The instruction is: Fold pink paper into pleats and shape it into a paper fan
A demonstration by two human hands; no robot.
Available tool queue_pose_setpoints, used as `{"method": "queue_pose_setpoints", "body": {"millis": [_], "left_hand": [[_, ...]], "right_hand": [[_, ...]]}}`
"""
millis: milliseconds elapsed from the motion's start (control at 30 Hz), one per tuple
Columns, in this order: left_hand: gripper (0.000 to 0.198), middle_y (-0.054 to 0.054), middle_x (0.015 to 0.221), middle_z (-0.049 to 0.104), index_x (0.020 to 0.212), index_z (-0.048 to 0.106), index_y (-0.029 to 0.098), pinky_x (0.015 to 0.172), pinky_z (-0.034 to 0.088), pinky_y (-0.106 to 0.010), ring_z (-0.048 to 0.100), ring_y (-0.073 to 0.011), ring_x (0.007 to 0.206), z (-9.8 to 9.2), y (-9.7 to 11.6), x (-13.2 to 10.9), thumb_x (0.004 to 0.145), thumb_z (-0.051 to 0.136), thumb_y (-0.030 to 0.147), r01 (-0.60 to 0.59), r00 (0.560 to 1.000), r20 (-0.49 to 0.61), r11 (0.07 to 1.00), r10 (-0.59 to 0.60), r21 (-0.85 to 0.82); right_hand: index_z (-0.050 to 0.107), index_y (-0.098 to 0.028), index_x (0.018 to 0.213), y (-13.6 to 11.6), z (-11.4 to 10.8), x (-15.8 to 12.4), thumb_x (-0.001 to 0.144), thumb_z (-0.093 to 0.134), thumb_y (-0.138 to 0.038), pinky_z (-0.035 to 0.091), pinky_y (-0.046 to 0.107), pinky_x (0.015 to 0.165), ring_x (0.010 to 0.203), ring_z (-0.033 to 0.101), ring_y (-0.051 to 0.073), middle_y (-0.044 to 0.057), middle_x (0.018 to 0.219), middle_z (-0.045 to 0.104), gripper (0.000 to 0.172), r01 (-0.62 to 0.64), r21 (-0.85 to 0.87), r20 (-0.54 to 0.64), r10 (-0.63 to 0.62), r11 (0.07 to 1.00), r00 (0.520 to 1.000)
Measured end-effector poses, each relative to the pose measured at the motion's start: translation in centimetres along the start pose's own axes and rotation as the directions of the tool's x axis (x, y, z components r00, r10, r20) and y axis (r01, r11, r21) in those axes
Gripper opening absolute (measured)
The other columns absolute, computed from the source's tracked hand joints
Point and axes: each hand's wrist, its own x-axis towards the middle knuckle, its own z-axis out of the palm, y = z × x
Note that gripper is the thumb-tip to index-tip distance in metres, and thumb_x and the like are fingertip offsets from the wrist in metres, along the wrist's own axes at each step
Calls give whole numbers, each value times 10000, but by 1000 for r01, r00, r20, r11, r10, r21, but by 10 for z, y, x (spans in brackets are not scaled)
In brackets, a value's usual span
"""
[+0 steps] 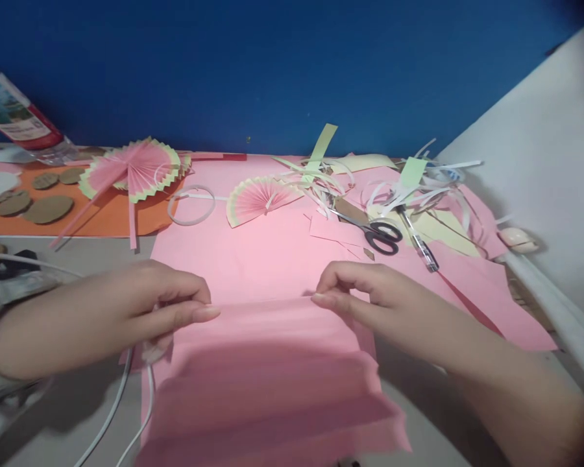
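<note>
A pink paper sheet (pixel 267 376) with accordion folds lies in front of me, its far edge raised. My left hand (pixel 165 305) pinches that folded edge at its left end, fingers pressed together. My right hand (pixel 355 292) pinches the same edge at its right end. A larger flat pink sheet (pixel 253 253) lies underneath on the table.
Black-handled scissors (pixel 382 235) and a pen (pixel 418 241) lie beyond my right hand among white and yellow paper strips (pixel 409 188). Two pleated paper fans (pixel 136 170) (pixel 260 198) lie farther back, near a tape ring (pixel 191 205) and cardboard discs (pixel 46 209). White cables (pixel 121 395) run at left.
</note>
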Motion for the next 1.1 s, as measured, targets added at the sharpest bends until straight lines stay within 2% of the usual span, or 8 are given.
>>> {"method": "queue_pose_setpoints", "body": {"millis": [33,100,200,300,400,533,700,1100], "left_hand": [[272,85,541,620,701,553,201,427,377,-147,522,-62,412,1,-5,4,903,458,357,0,991,136,999,5,-37],[272,60,594,629,738,558,201,511,416,-161,564,-82,513,2,-13,12,912,431,368,-3,987,163,1000,2,7],[329,13,681,601,748,569,194,596,428,-219,557,-120,626,4,-25,18,928,372,386,-89,996,43,984,83,156],[310,-27,864,583,810,596,195,743,428,-292,549,-157,799,7,-30,19,934,366,362,-132,987,-48,945,153,299],[265,-37,949,567,881,616,204,817,407,-336,521,-178,893,14,-27,23,924,403,356,-151,974,-109,930,198,336],[248,-43,973,566,920,615,201,825,401,-362,502,-192,920,26,-13,35,923,412,344,-185,966,-116,935,229,301],[213,-41,879,565,833,581,169,765,404,-360,497,-188,826,35,0,47,917,416,275,-161,970,-117,927,211,338],[266,-48,882,572,882,610,163,742,418,-331,510,-175,813,43,-4,52,944,376,272,-281,937,-99,891,335,356]], "right_hand": [[557,-221,760,3,3,4,905,438,-478,381,243,579,658,533,127,-27,735,602,318,3,-5,16,-3,1000,1000],[554,-221,775,9,10,13,925,416,-426,405,266,644,721,551,139,-17,793,615,289,56,-41,11,-56,998,998],[568,-222,787,18,19,23,934,415,-330,415,316,772,863,552,161,12,918,604,237,177,-134,-53,-185,975,981],[582,-225,798,25,25,29,931,423,-311,415,336,785,911,533,182,31,927,587,225,214,-178,-108,-236,960,966],[587,-232,818,27,29,32,927,444,-299,402,335,779,900,516,179,20,896,586,192,230,-196,-115,-255,953,960],[583,-224,819,22,30,33,917,469,-230,367,335,792,850,501,157,0,862,595,150,253,-255,-120,-290,933,950],[578,-202,818,16,36,36,898,521,-254,340,355,825,848,509,157,2,859,597,111,270,-329,-100,-317,905,943],[584,-170,871,6,55,52,929,487,-283,360,334,765,812,538,154,20,852,616,160,445,-423,4,-490,789,872]]}}
